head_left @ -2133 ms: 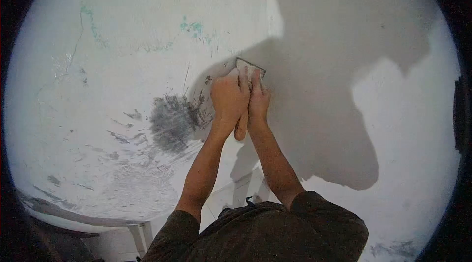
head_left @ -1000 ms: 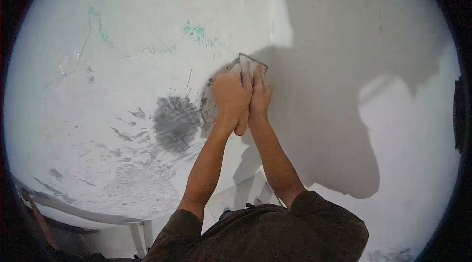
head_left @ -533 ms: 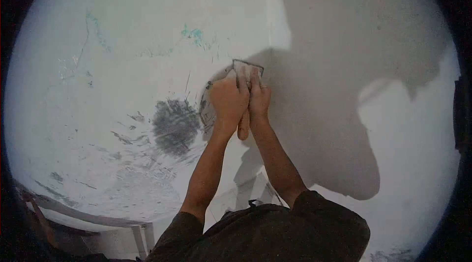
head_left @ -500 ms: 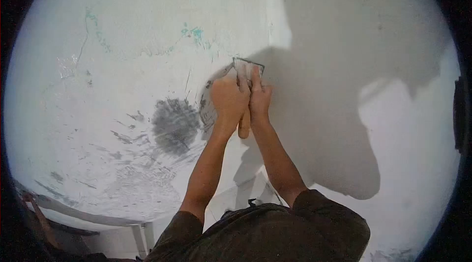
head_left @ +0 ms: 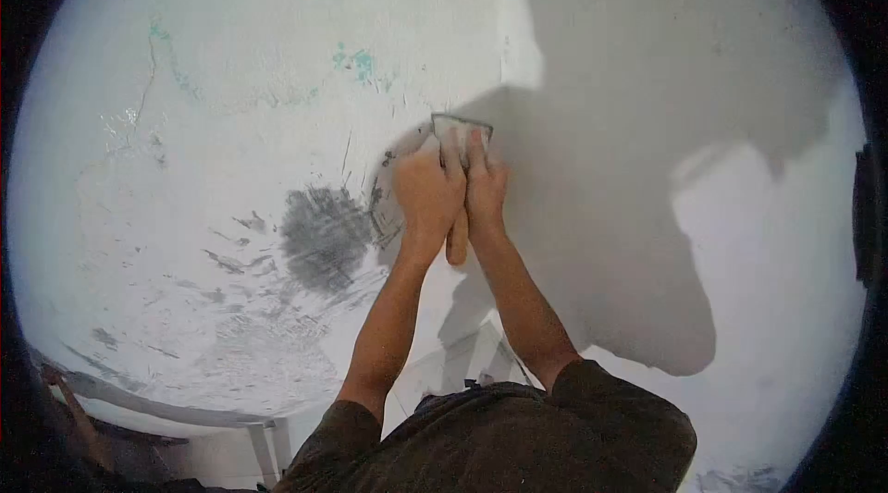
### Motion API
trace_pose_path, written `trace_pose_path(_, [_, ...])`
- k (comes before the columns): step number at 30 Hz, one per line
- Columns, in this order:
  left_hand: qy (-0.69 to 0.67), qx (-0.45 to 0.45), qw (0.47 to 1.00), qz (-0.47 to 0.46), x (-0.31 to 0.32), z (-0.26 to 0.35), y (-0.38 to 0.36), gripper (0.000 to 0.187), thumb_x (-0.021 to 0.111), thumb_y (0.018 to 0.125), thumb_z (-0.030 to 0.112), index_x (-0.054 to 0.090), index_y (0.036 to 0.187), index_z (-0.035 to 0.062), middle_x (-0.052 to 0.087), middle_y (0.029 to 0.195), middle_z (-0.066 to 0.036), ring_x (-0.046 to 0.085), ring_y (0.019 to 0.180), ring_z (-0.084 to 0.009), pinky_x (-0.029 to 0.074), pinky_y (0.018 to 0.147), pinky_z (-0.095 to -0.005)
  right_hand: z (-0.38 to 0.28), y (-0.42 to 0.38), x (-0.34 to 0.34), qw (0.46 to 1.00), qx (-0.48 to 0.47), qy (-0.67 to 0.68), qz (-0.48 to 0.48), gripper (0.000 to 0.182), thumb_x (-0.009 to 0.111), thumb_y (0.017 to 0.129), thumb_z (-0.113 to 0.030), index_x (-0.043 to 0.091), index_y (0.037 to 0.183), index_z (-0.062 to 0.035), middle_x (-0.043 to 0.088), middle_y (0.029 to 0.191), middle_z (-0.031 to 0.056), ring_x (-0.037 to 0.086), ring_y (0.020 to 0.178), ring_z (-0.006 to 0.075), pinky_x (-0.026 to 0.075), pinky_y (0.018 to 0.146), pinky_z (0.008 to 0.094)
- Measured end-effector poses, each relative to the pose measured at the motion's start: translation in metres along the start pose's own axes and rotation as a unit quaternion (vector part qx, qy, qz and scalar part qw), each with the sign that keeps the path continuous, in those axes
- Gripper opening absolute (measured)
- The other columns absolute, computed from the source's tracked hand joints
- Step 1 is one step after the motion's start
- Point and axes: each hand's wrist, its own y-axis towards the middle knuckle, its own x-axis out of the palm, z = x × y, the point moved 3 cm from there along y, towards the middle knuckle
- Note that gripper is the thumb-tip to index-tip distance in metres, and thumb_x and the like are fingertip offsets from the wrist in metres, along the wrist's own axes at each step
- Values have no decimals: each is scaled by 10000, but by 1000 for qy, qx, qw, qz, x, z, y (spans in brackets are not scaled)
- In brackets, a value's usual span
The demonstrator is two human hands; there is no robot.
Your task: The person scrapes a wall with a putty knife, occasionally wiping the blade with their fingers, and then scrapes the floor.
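Both my hands are on one putty knife (head_left: 462, 126), whose wide blade lies against the pale wall and whose wooden handle points down. My left hand (head_left: 430, 192) is wrapped round it from the left, with a finger stretched up onto the blade. From the right, my right hand (head_left: 486, 188) presses on it with a fingertip on the blade. The end of the wooden handle (head_left: 456, 248) shows between my wrists. A dark grey patch (head_left: 326, 239) on the wall lies to the left of my hands.
Grey smears and green specks (head_left: 356, 63) mark the wall (head_left: 259, 12) on the left. A wall corner runs down above the blade. My shadow falls on the right wall (head_left: 601, 215). Brown objects stand at the lower left.
The blade and my hands have shifted very slightly left and down in view. The wall marks have also moved a little left. Both hands keep their hold.
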Motion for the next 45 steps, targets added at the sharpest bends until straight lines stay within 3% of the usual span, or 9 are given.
trace_pose_path(2, [16, 29, 999, 22, -3, 3, -1, 346, 544, 898, 229, 580, 673, -32, 522, 541, -204, 512, 473, -361, 391, 526, -465, -7, 2, 0, 1000, 11, -5, -15, 439, 505, 957, -373, 629, 789, 13, 544, 660, 14, 463, 615, 111, 415, 562, 302])
trace_pose_path(4, [-16, -36, 999, -20, 0, 1, 1, 348, 538, 900, 231, 581, 677, -33, 524, 546, -210, 515, 478, -367, 391, 512, -464, -10, 2, 0, 999, 15, -9, -34, 446, 505, 957, -377, 628, 784, 15, 549, 663, 14, 467, 620, 114, 422, 572, 306])
trace_pose_path(18, [2, 20, 999, 45, 0, -1, -4, 361, 523, 908, 247, 585, 707, -46, 533, 582, -215, 531, 535, -380, 411, 554, -455, -2, 1, 2, 1000, -6, -4, -4, 444, 538, 940, -379, 626, 720, -4, 564, 651, 13, 475, 606, 93, 403, 525, 285])
trace_pose_path(19, [27, -41, 998, -38, -1, -3, -6, 371, 499, 920, 256, 580, 711, -39, 539, 588, -214, 539, 546, -380, 410, 554, -464, -3, 1, 1, 1000, -5, -4, -3, 444, 538, 940, -379, 626, 720, -4, 564, 651, 13, 475, 606, 93, 403, 525, 285])
trace_pose_path(25, [-15, -40, 997, -57, -4, 0, -2, 387, 465, 935, 271, 571, 738, -45, 546, 622, -229, 542, 564, -395, 409, 555, -473, -16, 1, -3, 998, 43, -26, -49, 395, 593, 911, -359, 662, 778, 7, 610, 700, 33, 515, 621, 93, 430, 538, 282])
trace_pose_path(32, [-19, -55, 996, -74, -3, -9, -4, 401, 463, 936, 289, 564, 734, -42, 539, 614, -222, 531, 564, -396, 404, 570, -466, 1, 6, -1, 999, -20, 2, -48, 371, 610, 905, -350, 658, 795, 2, 613, 726, 22, 519, 637, 98, 433, 565, 280])
trace_pose_path(35, [9, 43, 999, 2, -9, 0, 1, 415, 457, 943, 298, 567, 719, -35, 540, 597, -209, 530, 563, -382, 398, 572, -465, 4, 9, 2, 998, -1, -3, -56, 366, 604, 910, -343, 645, 789, 1, 595, 719, 13, 507, 649, 100, 429, 584, 283])
trace_pose_path(43, [14, 9, 1000, 5, -2, -3, -1, 398, 493, 926, 279, 566, 673, -19, 533, 570, -193, 529, 542, -364, 398, 550, -451, -3, 4, 5, 998, -44, 22, -36, 369, 588, 920, -352, 627, 775, -15, 569, 705, 4, 481, 634, 95, 413, 568, 283])
trace_pose_path(45, [13, 8, 1000, 17, 1, -6, -1, 401, 497, 924, 279, 566, 663, -18, 531, 564, -193, 523, 529, -365, 397, 546, -449, -1, 10, 5, 996, -7, 54, -69, 333, 587, 925, -312, 636, 799, -8, 567, 704, 4, 483, 622, 99, 416, 567, 276])
